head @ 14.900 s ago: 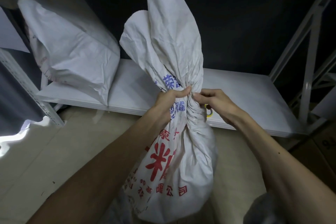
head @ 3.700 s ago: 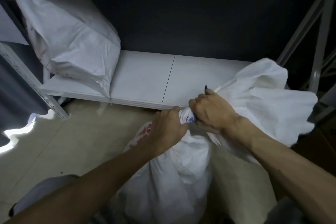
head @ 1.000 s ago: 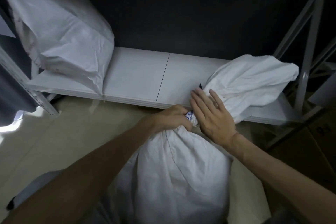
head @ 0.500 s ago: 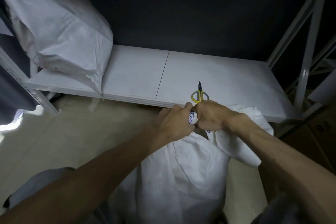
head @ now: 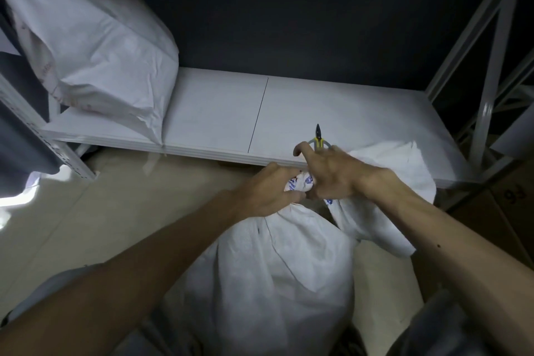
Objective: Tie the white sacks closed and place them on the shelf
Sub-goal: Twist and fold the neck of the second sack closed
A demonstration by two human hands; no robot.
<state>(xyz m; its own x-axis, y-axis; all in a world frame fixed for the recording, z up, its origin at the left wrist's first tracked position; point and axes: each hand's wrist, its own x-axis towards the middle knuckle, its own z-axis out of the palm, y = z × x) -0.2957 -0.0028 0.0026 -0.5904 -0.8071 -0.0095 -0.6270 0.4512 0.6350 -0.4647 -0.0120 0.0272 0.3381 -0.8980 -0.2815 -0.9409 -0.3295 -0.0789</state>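
A full white sack (head: 277, 277) stands on the floor in front of me, its neck twisted tight and showing blue print. My left hand (head: 270, 191) grips that neck from the left. My right hand (head: 329, 175) holds the neck from the right, with its index finger lifted and the loose sack top (head: 384, 205) draped under its wrist. A second white sack (head: 86, 46) leans on the left end of the low white shelf (head: 216, 121).
Small yellow-handled scissors (head: 318, 140) lie on the shelf edge just behind my right hand. Grey shelf uprights (head: 488, 72) rise at the right, another upright (head: 43, 139) at the left. A cardboard box (head: 517, 202) sits at the far right. Beige tiled floor (head: 86, 217) lies left.
The loose sack top has been pulled off the shelf and down to the right under my right wrist, uncovering the scissors. My right hand went from flat on the sack to gripping the neck.
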